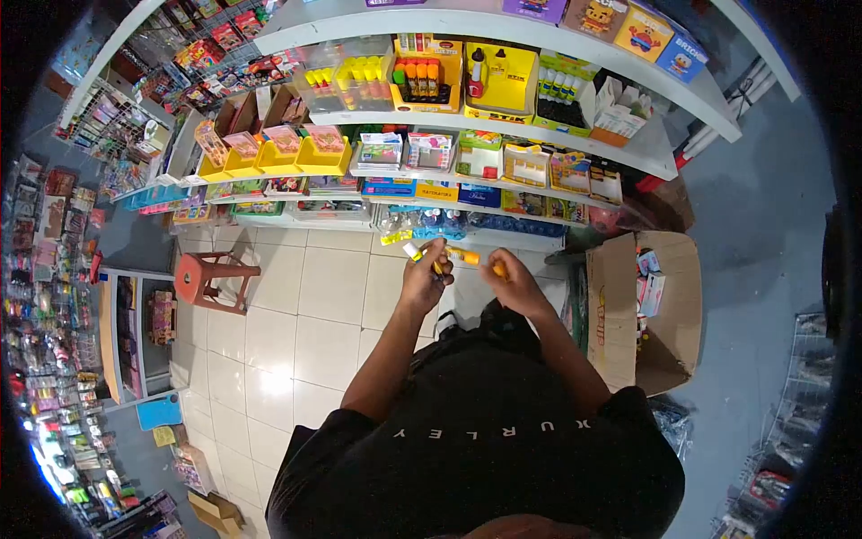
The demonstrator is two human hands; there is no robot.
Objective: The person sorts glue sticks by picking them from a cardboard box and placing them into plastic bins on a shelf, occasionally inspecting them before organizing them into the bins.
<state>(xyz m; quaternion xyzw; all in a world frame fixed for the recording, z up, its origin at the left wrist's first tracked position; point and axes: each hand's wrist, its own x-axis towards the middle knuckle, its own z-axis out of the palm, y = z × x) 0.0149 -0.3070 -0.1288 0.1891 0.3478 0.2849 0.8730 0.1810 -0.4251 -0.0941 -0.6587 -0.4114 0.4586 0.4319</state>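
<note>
Left hand (425,280) closed around 2 or so small sticks, 1 yellow-and-white glue stick (415,252) poking out toward 11 o'clock. Right hand (514,287) pinched shut on an orange-yellow glue stick (467,257), long axis lying near 9-to-3 o'clock, free end pointing at 9 toward the left fist. Both held above the white floor tiles (314,296), shelf (503,135) at 12, cardboard box (642,310) at 3.

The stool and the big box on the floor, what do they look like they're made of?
The stool looks like moulded plastic: uniform reddish-brown colour, one-piece seat and legs, slight sheen. The open box looks like plain corrugated cardboard: matte brown, with folded flaps. The floor under the stool looks like glazed ceramic tile: glossy, pale, with grid joints and light glare. All judged from a distance.
</note>
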